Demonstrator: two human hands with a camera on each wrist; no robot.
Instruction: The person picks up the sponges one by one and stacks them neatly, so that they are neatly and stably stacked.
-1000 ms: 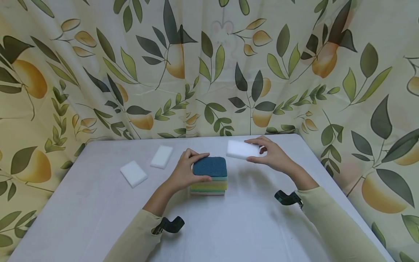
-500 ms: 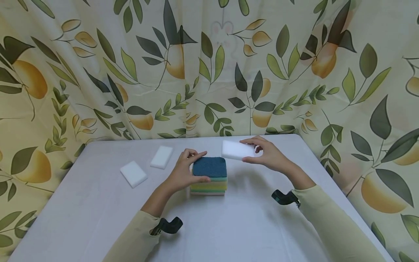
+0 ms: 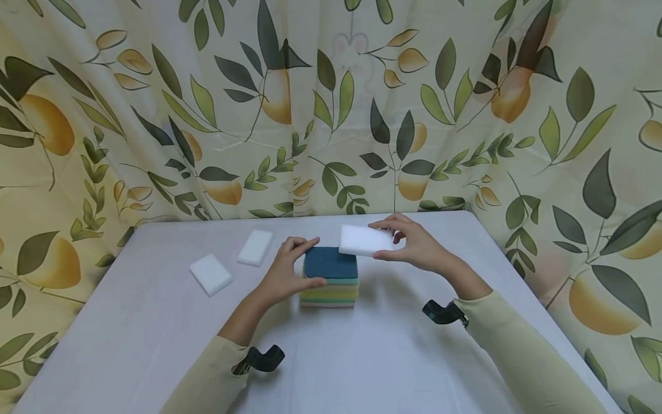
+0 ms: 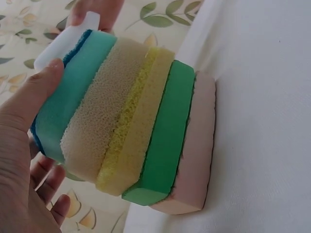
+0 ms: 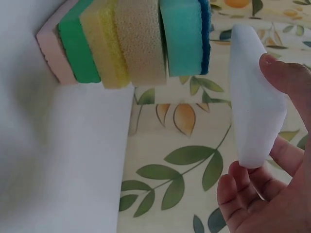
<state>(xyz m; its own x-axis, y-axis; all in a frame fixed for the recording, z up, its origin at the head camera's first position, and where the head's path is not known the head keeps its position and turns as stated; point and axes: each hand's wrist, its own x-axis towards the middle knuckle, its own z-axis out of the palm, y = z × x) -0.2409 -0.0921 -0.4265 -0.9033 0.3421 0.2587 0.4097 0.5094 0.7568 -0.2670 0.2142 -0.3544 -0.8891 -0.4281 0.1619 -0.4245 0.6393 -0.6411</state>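
Observation:
My left hand spans the top of a sponge stack, thumb at the front and index finger at the back of the topmost teal sponge with a dark blue scouring face. Below it, in the left wrist view, lie a beige porous sponge, a yellow sponge, a green sponge and a pale pink one. My right hand pinches a white sponge by its right end. In the right wrist view a gap separates that white sponge from the blue face.
Two more white sponges lie flat to the left, one nearer and one farther back. All rest on a white-covered table. A leaf-and-fruit patterned curtain hangs behind the far table edge.
My right hand has carried the white sponge leftward, so it now overlaps the stack's back right corner in the head view. My left hand has slid slightly left; the stack stays put.

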